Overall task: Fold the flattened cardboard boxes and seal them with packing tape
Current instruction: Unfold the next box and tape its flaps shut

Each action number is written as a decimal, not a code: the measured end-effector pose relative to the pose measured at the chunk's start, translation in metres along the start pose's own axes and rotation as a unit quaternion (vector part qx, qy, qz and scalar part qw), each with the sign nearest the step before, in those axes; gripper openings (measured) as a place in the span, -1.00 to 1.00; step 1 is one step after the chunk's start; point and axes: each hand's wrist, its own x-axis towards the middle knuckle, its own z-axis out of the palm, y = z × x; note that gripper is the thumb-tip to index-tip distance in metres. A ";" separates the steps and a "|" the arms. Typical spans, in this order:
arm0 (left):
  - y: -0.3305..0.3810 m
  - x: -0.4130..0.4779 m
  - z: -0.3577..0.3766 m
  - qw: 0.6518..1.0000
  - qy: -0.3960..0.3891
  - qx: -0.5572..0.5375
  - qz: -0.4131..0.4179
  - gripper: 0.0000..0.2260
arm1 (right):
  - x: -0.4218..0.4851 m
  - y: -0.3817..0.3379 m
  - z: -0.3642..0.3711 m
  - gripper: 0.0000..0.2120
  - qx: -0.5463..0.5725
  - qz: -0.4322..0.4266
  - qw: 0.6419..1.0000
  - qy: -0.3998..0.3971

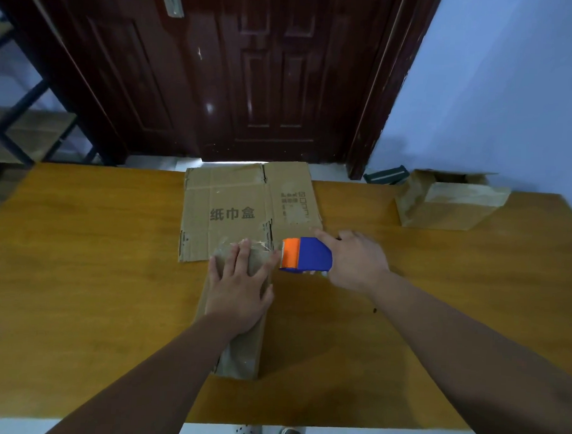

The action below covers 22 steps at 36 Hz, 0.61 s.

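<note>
A folded narrow cardboard box (241,356) stands on the wooden table (79,273), running from the near edge toward the middle. My left hand (239,287) lies flat on its top near the far end, fingers straight. Just right of that end, my right hand (355,259) grips a blue and orange tape dispenser (306,254), whose orange blade end sits at the box's far right corner. Behind the box lies a flattened cardboard box (242,208) with printed characters.
A folded cardboard box (449,204) stands at the table's far right. A dark wooden door (235,73) is behind the table, a metal shelf frame (23,130) at the far left. Bare tabletop stretches left and right of the boxes.
</note>
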 end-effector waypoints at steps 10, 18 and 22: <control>0.020 0.006 0.006 0.999 -0.010 -0.012 -0.045 -0.47 | 0.007 -0.016 -0.018 -0.21 -0.032 -0.009 0.998 -0.051; 0.020 0.004 0.000 0.999 -0.021 -0.014 -0.044 -0.46 | 0.018 -0.027 -0.033 -0.09 -0.040 -0.006 0.995 -0.093; 0.020 0.006 0.002 0.998 -0.022 -0.014 -0.051 -0.45 | 0.019 -0.034 -0.042 -0.24 -0.042 -0.017 0.993 -0.106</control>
